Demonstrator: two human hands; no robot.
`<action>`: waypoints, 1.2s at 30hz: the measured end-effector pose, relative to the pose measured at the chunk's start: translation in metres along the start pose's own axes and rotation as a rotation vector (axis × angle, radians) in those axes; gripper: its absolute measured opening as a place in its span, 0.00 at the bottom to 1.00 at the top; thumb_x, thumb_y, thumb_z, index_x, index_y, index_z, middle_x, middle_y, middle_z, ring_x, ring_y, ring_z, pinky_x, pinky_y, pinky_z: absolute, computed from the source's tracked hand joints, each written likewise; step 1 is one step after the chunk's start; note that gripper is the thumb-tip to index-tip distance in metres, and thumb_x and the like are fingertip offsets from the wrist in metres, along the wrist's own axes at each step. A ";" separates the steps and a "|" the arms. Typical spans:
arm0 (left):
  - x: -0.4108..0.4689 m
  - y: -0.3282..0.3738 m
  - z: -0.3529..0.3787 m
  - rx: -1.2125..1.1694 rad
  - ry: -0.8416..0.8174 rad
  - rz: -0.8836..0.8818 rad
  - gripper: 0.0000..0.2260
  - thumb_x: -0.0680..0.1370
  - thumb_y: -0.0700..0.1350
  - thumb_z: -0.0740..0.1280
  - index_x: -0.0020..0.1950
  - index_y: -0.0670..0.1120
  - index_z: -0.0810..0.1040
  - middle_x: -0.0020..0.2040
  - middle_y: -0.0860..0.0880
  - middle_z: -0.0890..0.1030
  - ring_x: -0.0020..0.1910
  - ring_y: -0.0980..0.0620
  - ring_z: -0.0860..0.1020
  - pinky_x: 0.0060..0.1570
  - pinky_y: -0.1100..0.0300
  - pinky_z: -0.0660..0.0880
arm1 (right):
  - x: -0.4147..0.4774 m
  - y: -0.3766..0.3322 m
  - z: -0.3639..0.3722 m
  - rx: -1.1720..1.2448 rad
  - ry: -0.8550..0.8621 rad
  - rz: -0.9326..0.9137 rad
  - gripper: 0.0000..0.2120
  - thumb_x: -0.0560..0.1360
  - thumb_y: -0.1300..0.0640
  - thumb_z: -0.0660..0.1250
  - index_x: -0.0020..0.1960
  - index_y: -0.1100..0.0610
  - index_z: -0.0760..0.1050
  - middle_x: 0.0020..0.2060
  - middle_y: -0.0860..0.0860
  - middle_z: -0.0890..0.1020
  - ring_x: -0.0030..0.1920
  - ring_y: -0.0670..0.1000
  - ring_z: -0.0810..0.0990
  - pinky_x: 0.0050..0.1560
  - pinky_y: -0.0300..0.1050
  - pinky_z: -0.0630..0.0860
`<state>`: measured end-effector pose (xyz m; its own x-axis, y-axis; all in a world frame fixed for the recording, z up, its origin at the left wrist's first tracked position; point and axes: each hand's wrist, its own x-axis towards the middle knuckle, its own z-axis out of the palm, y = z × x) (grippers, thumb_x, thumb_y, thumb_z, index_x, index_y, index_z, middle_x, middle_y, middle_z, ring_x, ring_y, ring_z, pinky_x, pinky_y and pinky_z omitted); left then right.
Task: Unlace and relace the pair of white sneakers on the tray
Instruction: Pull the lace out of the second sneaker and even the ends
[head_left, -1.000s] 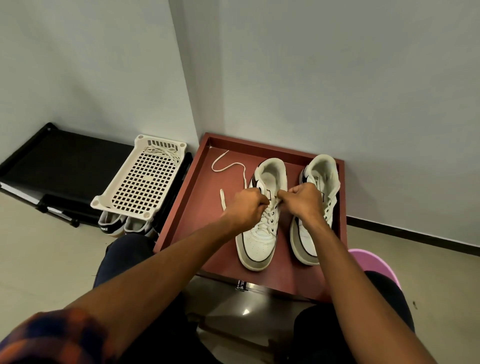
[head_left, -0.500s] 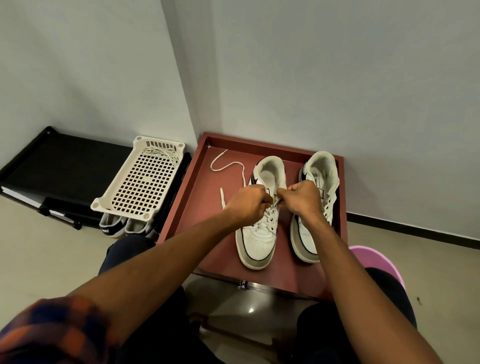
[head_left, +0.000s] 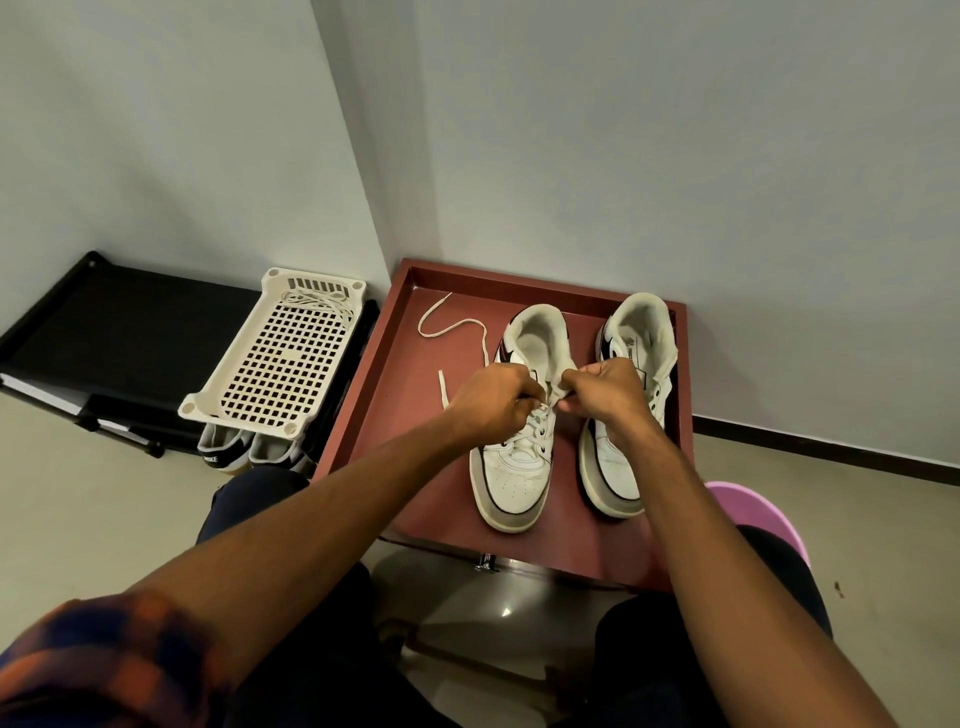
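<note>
Two white sneakers stand side by side, toes toward me, on a dark red tray (head_left: 400, 332). The left sneaker (head_left: 514, 478) has its lace threaded through the lower eyelets. My left hand (head_left: 491, 402) is curled over its upper eyelets and pinches the white lace (head_left: 452, 332), whose loose end trails across the tray to the left. My right hand (head_left: 605, 389) pinches the sneaker's tongue and collar edge near the top eyelets. The right sneaker (head_left: 618, 467) stands untouched, partly hidden by my right wrist.
A white plastic lattice basket (head_left: 275, 364) holding another loose lace leans to the left of the tray, with a pair of shoes (head_left: 228, 452) under it. A black rack (head_left: 104, 332) lies further left. A pink stool (head_left: 753, 509) is by my right knee. Walls are close behind.
Both hands stay at the left sneaker's top eyelets with only small finger movements. The camera has tilted slightly, so the tray sits a little higher in view.
</note>
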<state>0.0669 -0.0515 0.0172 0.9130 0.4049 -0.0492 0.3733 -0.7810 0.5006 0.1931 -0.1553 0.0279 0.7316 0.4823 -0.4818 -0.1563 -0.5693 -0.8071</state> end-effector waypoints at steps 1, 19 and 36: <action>0.000 -0.001 0.001 -0.040 0.016 -0.015 0.09 0.79 0.43 0.67 0.55 0.48 0.85 0.51 0.50 0.84 0.52 0.48 0.80 0.44 0.60 0.68 | 0.001 0.001 0.000 0.012 -0.003 0.007 0.10 0.74 0.68 0.70 0.33 0.63 0.79 0.25 0.54 0.81 0.25 0.51 0.82 0.34 0.44 0.81; -0.002 0.007 0.004 -0.075 0.015 -0.046 0.10 0.78 0.41 0.67 0.56 0.46 0.85 0.53 0.49 0.85 0.52 0.49 0.81 0.48 0.62 0.71 | 0.001 0.005 0.001 0.116 -0.006 0.032 0.07 0.73 0.70 0.69 0.36 0.66 0.79 0.31 0.58 0.79 0.24 0.49 0.80 0.39 0.47 0.84; 0.002 0.000 0.003 -0.457 -0.090 -0.204 0.09 0.77 0.35 0.64 0.49 0.49 0.71 0.35 0.44 0.82 0.30 0.50 0.74 0.34 0.56 0.73 | -0.023 0.041 -0.009 0.067 -0.094 -0.180 0.02 0.73 0.61 0.77 0.42 0.56 0.86 0.37 0.55 0.87 0.38 0.51 0.84 0.43 0.47 0.81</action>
<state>0.0690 -0.0518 0.0148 0.8469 0.4697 -0.2494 0.4540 -0.3942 0.7990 0.1759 -0.1952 0.0089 0.6871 0.6340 -0.3549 -0.0743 -0.4245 -0.9024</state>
